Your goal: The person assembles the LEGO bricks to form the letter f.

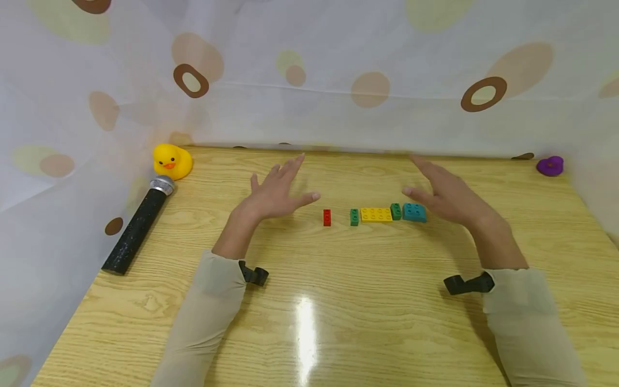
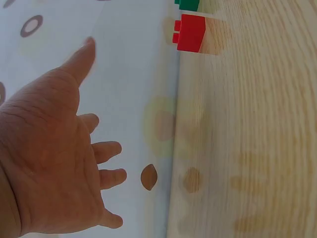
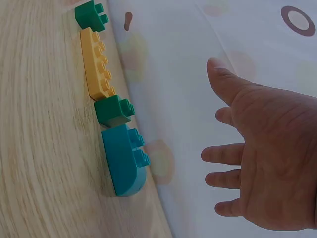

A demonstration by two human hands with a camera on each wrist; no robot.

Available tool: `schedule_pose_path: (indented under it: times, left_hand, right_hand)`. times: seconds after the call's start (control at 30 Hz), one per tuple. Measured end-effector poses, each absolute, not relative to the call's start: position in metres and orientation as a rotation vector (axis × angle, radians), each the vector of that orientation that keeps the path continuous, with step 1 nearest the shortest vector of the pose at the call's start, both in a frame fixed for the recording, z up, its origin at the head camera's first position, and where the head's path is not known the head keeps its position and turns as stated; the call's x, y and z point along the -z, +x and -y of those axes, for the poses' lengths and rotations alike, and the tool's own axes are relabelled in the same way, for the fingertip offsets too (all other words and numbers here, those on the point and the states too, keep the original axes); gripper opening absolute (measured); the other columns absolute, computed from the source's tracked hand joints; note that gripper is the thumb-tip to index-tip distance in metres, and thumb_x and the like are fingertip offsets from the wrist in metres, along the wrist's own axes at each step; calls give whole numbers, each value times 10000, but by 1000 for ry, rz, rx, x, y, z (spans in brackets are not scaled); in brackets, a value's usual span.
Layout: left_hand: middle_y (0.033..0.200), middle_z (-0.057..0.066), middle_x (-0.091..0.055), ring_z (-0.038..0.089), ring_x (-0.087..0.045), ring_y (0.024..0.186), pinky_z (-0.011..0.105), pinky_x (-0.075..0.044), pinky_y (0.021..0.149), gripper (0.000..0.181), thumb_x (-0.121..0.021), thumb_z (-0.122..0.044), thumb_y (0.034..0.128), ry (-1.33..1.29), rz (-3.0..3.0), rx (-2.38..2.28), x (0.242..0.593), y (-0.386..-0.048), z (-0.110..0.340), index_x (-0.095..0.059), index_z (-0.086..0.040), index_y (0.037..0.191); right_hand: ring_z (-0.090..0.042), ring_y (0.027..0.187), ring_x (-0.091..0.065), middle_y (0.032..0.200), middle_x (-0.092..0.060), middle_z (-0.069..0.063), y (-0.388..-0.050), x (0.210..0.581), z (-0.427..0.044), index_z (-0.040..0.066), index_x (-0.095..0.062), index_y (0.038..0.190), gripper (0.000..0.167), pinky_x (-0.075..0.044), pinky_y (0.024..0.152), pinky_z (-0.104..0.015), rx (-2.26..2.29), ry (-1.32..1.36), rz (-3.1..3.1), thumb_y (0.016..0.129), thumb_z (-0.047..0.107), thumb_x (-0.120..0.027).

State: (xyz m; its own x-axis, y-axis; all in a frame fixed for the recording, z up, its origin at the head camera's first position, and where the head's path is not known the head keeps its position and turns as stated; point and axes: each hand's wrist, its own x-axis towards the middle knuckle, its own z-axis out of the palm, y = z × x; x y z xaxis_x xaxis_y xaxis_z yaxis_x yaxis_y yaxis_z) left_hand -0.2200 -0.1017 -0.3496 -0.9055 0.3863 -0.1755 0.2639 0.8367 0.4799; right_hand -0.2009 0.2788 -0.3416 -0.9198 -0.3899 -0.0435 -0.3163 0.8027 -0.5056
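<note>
Both hands are raised above the table with fingers spread, holding nothing. The left hand (image 1: 273, 196) is to the left of a small red brick (image 1: 326, 217); in the left wrist view its palm (image 2: 49, 158) faces the camera, apart from the red brick (image 2: 191, 33). Right of the red brick, in a row, lie a green brick (image 1: 354, 217), a yellow brick (image 1: 376, 215), a second green brick (image 1: 396, 211) and a blue brick (image 1: 414, 212) with a rounded end. Just right of the blue brick hovers the right hand (image 1: 450, 196), also seen in the right wrist view (image 3: 277, 153).
A yellow rubber duck (image 1: 173, 162) stands at the back left, with a black microphone (image 1: 137, 228) lying in front of it. At the back right corner is a small purple duck (image 1: 550, 166). Patterned cloth (image 1: 329, 54) rises behind the wooden table (image 1: 362, 312).
</note>
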Motion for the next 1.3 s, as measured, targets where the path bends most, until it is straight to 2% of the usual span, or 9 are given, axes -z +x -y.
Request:
schedule_pose_path:
  times: [0.1, 0.3, 0.4, 0.6, 0.83, 0.97, 1.17, 1.3]
  left_hand:
    - [1725, -2, -82, 324, -31, 1597, 750, 76, 1155, 991, -549, -730, 911, 508, -2730, -623, 349, -220, 102, 63, -408, 1620]
    - [1635, 21, -379, 309, -152, 1584, 751, 71, 1155, 970, -645, -680, 885, 511, -2688, -542, 350, -223, 101, -132, -349, 1639]
    - [1583, 29, -464, 289, -190, 1577, 739, 75, 1164, 958, -673, -663, 876, 517, -2682, -529, 351, -222, 100, -175, -350, 1633]
    - [1559, 20, -496, 272, -249, 1561, 730, 41, 1178, 916, -698, -623, 880, 533, -2672, -493, 352, -220, 96, -231, -356, 1621]
    - [1587, 36, -455, 285, -340, 1522, 702, -5, 1202, 793, -675, -573, 922, 577, -2632, -462, 357, -218, 89, -337, -322, 1594]
    - [1578, 14, -471, 283, -407, 1484, 687, -28, 1211, 724, -655, -558, 943, 616, -2609, -463, 360, -215, 83, -404, -292, 1568]
    - [1547, -52, -506, 257, -406, 1486, 674, -45, 1220, 640, -613, -557, 970, 671, -2586, -437, 363, -212, 76, -480, -269, 1526]
    - [1538, -40, -519, 275, -435, 1465, 675, -97, 1216, 602, -608, -535, 982, 695, -2591, -408, 363, -211, 71, -500, -273, 1513]
  right_hand:
    - [-463, 1528, -203, 1680, -201, -200, -200, 342, -274, 147, -143, 1645, 781, -198, 1190, -654, 730, -564, -2840, 1042, 424, -554]
    - [-482, 1483, -287, 1620, -320, -244, -198, 347, -262, 94, -282, 1608, 683, -245, 1170, -658, 700, -610, -2835, 1054, 398, -542]
    - [-488, 1458, -331, 1588, -370, -258, -197, 349, -257, 89, -317, 1595, 661, -279, 1152, -659, 687, -642, -2829, 1051, 376, -557]
    - [-506, 1451, -339, 1551, -434, -254, -197, 353, -245, 77, -362, 1576, 676, -302, 1141, -661, 612, -677, -2816, 1023, 374, -612]
    - [-527, 1459, -316, 1540, -470, -221, -194, 361, -229, 63, -432, 1538, 641, -225, 1141, -721, 544, -734, -2812, 998, 323, -659]
    - [-533, 1449, -333, 1515, -504, -216, -191, 367, -219, 60, -483, 1505, 600, -223, 1136, -734, 508, -785, -2814, 987, 294, -678]
    - [-532, 1449, -338, 1486, -546, -187, -188, 373, -210, 72, -534, 1471, 546, -218, 1129, -748, 494, -836, -2801, 985, 271, -682]
    - [-521, 1465, -317, 1501, -526, -197, -187, 375, -207, 77, -525, 1478, 551, -208, 1141, -739, 505, -833, -2791, 993, 296, -667]
